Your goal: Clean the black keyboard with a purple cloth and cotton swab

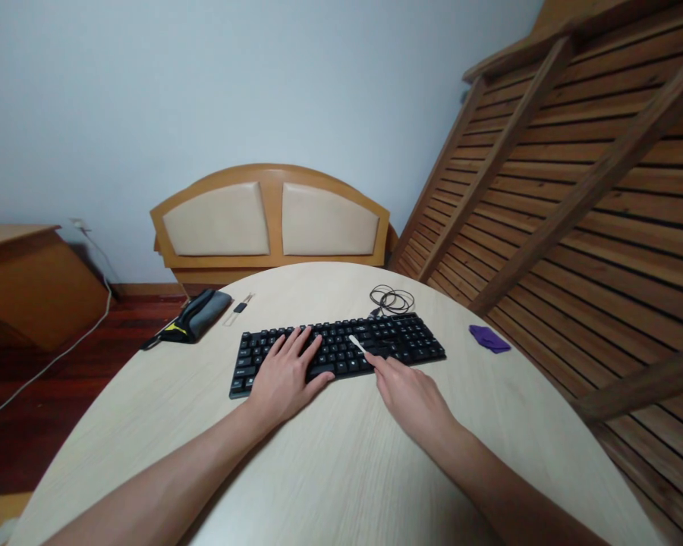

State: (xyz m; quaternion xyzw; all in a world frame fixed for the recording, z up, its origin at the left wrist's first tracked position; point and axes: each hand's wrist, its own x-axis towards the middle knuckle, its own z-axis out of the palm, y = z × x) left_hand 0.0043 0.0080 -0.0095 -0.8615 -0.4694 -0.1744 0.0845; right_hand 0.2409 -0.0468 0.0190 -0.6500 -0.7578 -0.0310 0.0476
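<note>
A black keyboard (376,341) lies across the middle of a pale round wooden table (341,470). My left hand (287,375) rests flat on the keyboard's left half, fingers stretched out over the keys. My right hand (410,394) is closed in a pinch on a thin white stick-like tool (357,344), whose tip touches the keys near the keyboard's middle. The keyboard's black cable (391,299) lies coiled just behind it.
A grey and black pouch (196,317) and a small clear-handled tool (240,307) lie at the table's far left. A purple cloth (489,339) sits at the right edge. A padded wooden headboard (270,220) stands behind the table, slatted wooden frames (574,197) lean at right.
</note>
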